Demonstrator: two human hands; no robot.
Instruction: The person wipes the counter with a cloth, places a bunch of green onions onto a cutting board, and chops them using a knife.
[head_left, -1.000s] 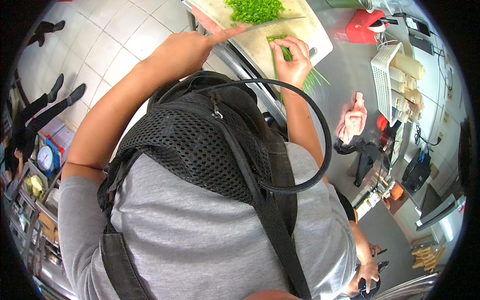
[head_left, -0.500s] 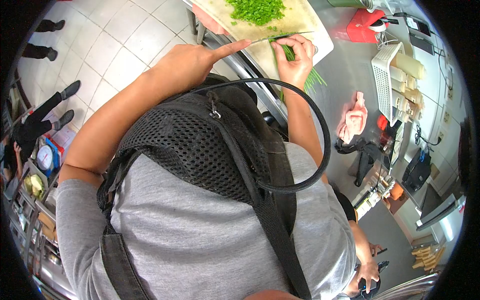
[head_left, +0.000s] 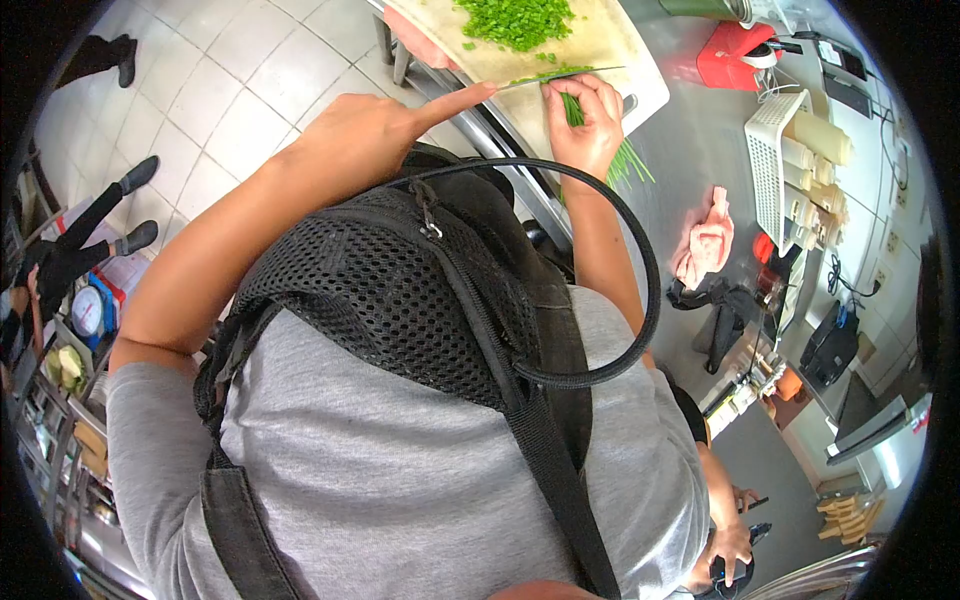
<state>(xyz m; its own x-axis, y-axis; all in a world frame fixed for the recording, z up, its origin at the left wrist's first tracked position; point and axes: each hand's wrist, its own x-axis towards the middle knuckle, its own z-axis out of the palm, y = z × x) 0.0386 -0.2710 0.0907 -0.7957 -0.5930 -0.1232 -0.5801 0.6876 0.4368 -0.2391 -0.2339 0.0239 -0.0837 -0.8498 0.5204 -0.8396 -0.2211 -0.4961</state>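
My left hand point(head_left: 375, 125) is closed around a knife point(head_left: 560, 76), its index finger stretched along the blade; the handle is hidden inside the hand. The blade lies across a bunch of green onions point(head_left: 572, 108) on a pale cutting board point(head_left: 645, 88). My right hand point(head_left: 588, 125) grips the bunch with curled fingers right beside the blade. Long green stalks trail from under this hand over the board's near edge. A pile of chopped green onions point(head_left: 515, 20) sits on the board beyond the knife, with loose bits near it.
The board rests on a steel counter point(head_left: 665, 150), with a pink cloth point(head_left: 706, 240) and a white basket of bottles point(head_left: 765, 170) to the right. A red container point(head_left: 725, 55) stands at the back. Other people's legs point(head_left: 90, 210) show at left, another person's hand point(head_left: 733, 548) at lower right.
The knife and both my hands have shifted only slightly, with the grips unchanged. At upper left, another person's feet have moved.
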